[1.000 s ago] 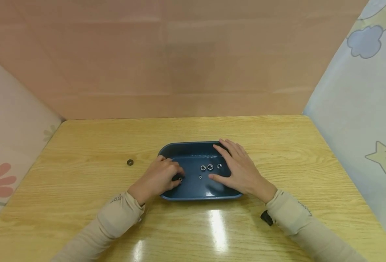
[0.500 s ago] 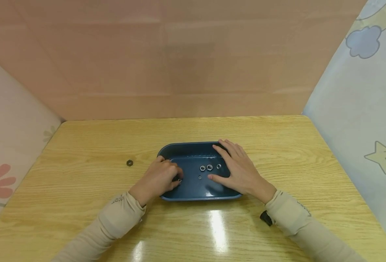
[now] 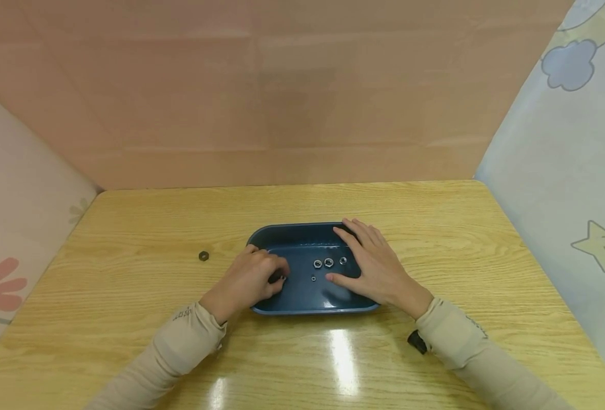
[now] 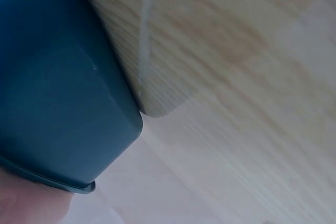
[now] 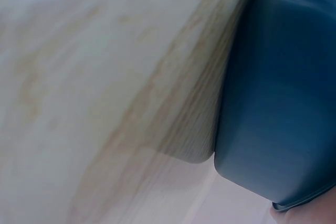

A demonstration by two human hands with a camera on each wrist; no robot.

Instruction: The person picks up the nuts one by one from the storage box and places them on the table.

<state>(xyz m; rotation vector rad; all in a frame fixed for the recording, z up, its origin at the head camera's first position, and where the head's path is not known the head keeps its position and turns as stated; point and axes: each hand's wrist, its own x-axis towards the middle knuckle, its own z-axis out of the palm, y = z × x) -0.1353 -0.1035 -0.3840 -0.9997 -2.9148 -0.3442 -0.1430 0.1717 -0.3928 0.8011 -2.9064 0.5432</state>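
Observation:
A dark blue rectangular tray (image 3: 302, 311) sits on the table between both hands. My left hand (image 3: 251, 279) reaches over its left end with curled fingers, and a small metal nut (image 3: 283, 278) shows at the thumb and index fingertips. Over the right end, my right hand (image 3: 376, 265) is spread, its fingers across the far rim and its thumb pointing inward above the floor. Inside lie two larger hex nuts (image 3: 323, 263) side by side, a smaller nut (image 3: 343, 260) to their right and a tiny nut (image 3: 313, 278) nearer the front. Both wrist views show mainly the tray's outer wall (image 4: 63, 108).
A dark hex nut (image 3: 203, 256) lies on the wooden table (image 3: 154, 228), left of the tray. A peach-coloured backdrop (image 3: 282, 114) stands behind the table, with patterned panels at both sides. A black object (image 3: 417, 341) shows below the right sleeve cuff.
The fingers of my left hand shift slightly around the small nut at the fingertips. The right hand, the tray and the other nuts stay in place.

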